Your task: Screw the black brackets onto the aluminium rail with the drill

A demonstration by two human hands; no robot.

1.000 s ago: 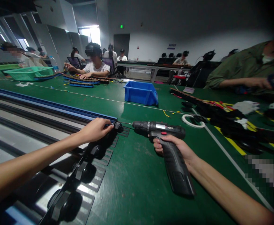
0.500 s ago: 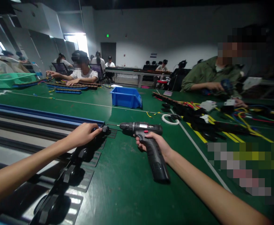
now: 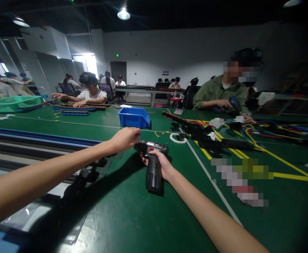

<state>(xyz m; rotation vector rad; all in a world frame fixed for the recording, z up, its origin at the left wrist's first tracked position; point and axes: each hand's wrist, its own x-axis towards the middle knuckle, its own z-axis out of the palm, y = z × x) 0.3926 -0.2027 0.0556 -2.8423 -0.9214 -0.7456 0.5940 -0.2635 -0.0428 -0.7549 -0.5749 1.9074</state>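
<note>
My right hand (image 3: 162, 163) grips a black cordless drill (image 3: 154, 174) by its handle, body level above the green table (image 3: 132, 211). My left hand (image 3: 124, 138) is raised in front of the drill's nose, its fingers curled together; whatever may be between them is hidden. The drill's bit is covered by that hand. To the left lie long black and blue rails (image 3: 40, 151), and at their end a row of black fittings (image 3: 86, 174) with slotted flat plates, partly under my left forearm and its shadow.
A blue bin (image 3: 134, 118) stands beyond my hands. On the right are a white ring (image 3: 178, 138), dark strips with coloured cables (image 3: 196, 131) and yellow tape lines. A co-worker in a green shirt (image 3: 217, 91) holds another drill. A green basket (image 3: 14, 103) sits far left.
My left hand has left the black fitting at the rail's end and moved up and right toward the drill. The drill has swung more upright in my right hand. My view has tilted up.
</note>
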